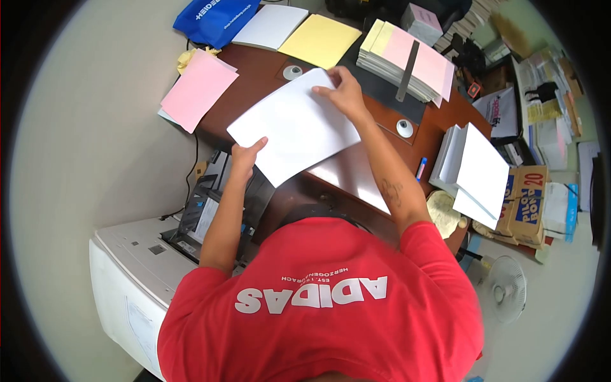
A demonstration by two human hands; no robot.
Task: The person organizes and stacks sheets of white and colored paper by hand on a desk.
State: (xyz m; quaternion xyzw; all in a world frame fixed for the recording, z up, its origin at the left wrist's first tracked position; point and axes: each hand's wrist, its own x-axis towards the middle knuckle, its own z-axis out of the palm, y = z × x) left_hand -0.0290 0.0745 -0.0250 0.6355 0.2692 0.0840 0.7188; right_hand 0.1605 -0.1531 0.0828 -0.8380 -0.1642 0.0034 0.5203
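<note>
White paper (296,124) is held over the front part of the brown desk (254,83), tilted in the view. My left hand (247,156) grips its lower left edge, the thumb lying on top. At the upper right corner, my right hand (342,92) holds the paper between thumb and fingers. Whether it is one sheet or a thin stack, I cannot tell. Beyond it lie a yellow stack (320,41) and a white stack (270,27). Pink sheets (199,90) rest at the desk's left edge.
A metal ruler (408,70) lies on a pink and yellow stack (429,63). More white paper (482,167) sits at the right, near a blue marker (421,169). A printer (143,254) stands at the lower left, a fan (499,293) at the lower right.
</note>
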